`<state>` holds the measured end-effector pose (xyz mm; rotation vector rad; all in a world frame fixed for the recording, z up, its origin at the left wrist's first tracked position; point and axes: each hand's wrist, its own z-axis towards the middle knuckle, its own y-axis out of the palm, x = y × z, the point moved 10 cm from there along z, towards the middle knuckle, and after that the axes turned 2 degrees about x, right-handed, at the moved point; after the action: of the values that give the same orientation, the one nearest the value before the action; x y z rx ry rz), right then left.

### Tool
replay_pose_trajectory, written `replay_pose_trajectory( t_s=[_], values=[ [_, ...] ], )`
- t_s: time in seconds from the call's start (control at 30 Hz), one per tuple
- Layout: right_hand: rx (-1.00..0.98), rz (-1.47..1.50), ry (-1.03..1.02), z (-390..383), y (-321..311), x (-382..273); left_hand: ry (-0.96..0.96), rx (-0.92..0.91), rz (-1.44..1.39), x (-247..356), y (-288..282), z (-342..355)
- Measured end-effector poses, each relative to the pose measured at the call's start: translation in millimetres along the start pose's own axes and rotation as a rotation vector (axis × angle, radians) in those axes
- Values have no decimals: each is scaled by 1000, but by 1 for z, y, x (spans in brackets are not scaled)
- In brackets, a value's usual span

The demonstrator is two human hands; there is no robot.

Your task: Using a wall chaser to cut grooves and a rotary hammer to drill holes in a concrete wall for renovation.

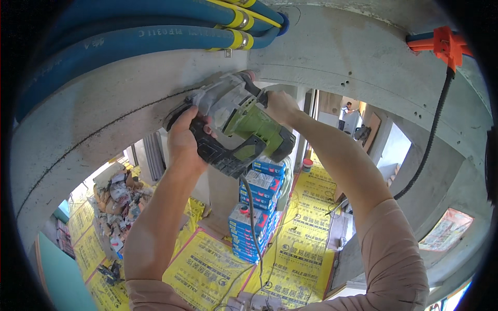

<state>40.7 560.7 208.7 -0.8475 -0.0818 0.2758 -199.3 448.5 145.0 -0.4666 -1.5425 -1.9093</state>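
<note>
Overhead I hold a green-and-black corded power cutter (259, 127) against the concrete beam (129, 88). Grey dust coats its guard. My left hand (184, 142) is closed round the black rear handle, with the thumb on top. On the other side, my right hand (281, 108) grips a black side handle; its fingers are partly hidden by the tool. A thin dark cut line (96, 128) runs along the beam to the tool's front. Where the blade meets the concrete is hidden. The power cord (250, 207) hangs down from the rear handle.
Thick blue pipes (171, 41) with yellow clamps run close above the tool. At right hangs a black corrugated conduit (433, 129) from an orange box (447, 46). Below are stacked blue-and-white packages (249, 223), yellow floor sheeting (207, 259) and a rubble heap (122, 199). A person (346, 111) stands far off.
</note>
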Motion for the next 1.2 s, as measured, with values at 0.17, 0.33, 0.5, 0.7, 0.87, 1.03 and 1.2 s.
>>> replay_pose_trajectory(
  t_s=[0.17, 0.33, 0.5, 0.7, 0.87, 1.03, 1.2],
  values=[
    [-36, 48, 5, -10, -15, -16, 40, 11, 92, 15, 15, -6],
    [-25, 41, 27, 2, 4, 8, 21, 50, 102, 3, 17, -4],
    [-111, 91, 68, -4, 5, 7, 13, 61, 95, -2, 23, -7],
    [-114, 153, 96, -2, -9, 9, 44, 108, 186, 17, 47, -10],
    [-95, 165, 109, 7, 4, 14, 103, 68, 238, 29, 47, -7],
    [-126, 160, 130, 7, -5, 6, 112, 80, 270, 41, 46, 0],
    [-124, 49, 35, 20, -4, 6, 72, 44, 239, 33, 48, 3]
  ],
)
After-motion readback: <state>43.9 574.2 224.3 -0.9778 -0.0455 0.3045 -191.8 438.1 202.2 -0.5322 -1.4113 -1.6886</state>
